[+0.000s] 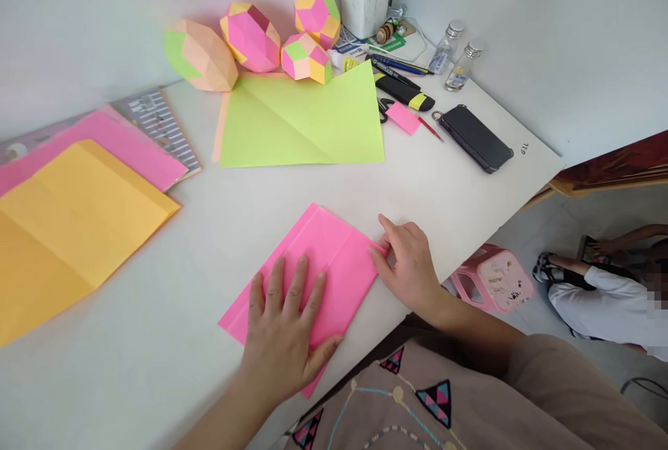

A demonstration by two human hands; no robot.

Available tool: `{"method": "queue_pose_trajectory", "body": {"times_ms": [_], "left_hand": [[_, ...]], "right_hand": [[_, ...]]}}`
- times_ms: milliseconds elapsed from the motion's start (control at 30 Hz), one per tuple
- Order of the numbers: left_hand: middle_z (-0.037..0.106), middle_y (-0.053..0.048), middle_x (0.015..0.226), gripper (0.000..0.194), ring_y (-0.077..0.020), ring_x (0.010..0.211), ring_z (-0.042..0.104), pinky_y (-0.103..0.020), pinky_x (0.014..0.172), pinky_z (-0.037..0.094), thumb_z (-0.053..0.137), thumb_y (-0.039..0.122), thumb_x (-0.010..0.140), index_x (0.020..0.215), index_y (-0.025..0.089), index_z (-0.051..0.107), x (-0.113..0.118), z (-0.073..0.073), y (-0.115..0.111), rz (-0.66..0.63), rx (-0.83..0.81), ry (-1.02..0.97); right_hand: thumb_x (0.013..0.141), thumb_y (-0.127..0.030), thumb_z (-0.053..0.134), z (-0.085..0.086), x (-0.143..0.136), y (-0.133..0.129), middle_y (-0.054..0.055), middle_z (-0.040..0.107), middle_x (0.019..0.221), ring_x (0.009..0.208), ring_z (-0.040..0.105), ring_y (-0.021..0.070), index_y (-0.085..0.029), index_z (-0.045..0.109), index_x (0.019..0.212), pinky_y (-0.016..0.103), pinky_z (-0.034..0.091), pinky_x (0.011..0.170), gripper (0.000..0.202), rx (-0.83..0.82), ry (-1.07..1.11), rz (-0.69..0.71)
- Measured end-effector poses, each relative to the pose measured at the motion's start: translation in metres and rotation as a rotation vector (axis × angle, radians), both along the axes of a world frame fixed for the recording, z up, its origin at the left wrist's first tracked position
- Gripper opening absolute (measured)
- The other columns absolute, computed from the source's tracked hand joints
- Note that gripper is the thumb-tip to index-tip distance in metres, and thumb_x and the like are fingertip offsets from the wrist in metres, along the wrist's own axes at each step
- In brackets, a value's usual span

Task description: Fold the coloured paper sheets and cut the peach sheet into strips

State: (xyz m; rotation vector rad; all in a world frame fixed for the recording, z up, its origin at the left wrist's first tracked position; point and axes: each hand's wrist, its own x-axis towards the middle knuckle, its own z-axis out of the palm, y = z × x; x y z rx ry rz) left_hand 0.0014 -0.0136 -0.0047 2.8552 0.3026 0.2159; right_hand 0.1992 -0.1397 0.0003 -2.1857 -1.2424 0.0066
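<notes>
pink sheet [342,283]: creased, on the table [172,297] near its front edge
left hand [279,328]: palm down on pink sheet, fingers spread
right hand [410,262]: fingers pinching pink sheet's right corner
green sheet [303,119]: farther back, creased

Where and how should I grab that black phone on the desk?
Probably from above, pinching the smartphone mid-length across its two long edges: it lies flat, is narrower that way, and nothing touches either long edge.
</notes>
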Motion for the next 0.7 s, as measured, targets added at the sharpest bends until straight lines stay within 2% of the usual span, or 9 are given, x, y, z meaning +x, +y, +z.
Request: {"method": "queue_pose_trajectory", "body": {"times_ms": [133, 267, 700], "left_hand": [[0.017, -0.012, 0.155, 0.082, -0.0465, 0.139, 0.011, -0.068, 0.105, 0.01, 0.051, 0.055, 0.082, 0.149, 0.023, 0.016, 0.0005, 0.0003, -0.0003, 0.005, -0.012, 0.004], [0.019, -0.011, 0.155, 0.087, -0.0469, 0.139, 0.01, -0.067, 0.106, 0.009, 0.053, 0.062, 0.078, 0.149, 0.025, 0.017, 0.0009, 0.0004, -0.0013, 0.026, -0.053, -0.002], [0.017, -0.011, 0.155, 0.093, -0.0481, 0.138, 0.011, -0.068, 0.106, 0.009, 0.054, 0.066, 0.075, 0.149, 0.027, 0.015, 0.0008, -0.0005, -0.0013, 0.022, -0.046, 0.008]], "right_hand": [[0.088, -0.016, 0.047, -0.0023, 0.0, -0.0017, 0.002, 0.061, 0.074, 0.077, 0.049, 0.0204, -0.017, 0.047, 0.129, 0.039, 0.043, 0.076, 0.04, 0.059, 0.032, 0.011], [0.088, -0.015, 0.046, -0.0022, 0.0, -0.0027, 0.003, 0.061, 0.074, 0.076, 0.049, 0.0207, -0.015, 0.049, 0.125, 0.039, 0.043, 0.075, 0.037, 0.056, 0.011, 0.018], [0.09, -0.022, 0.043, 0.0015, -0.0015, -0.0083, 0.009, 0.059, 0.084, 0.084, 0.045, 0.0244, -0.007, 0.048, 0.127, 0.041, 0.041, 0.074, 0.04, -0.143, -0.136, -0.031]]}}
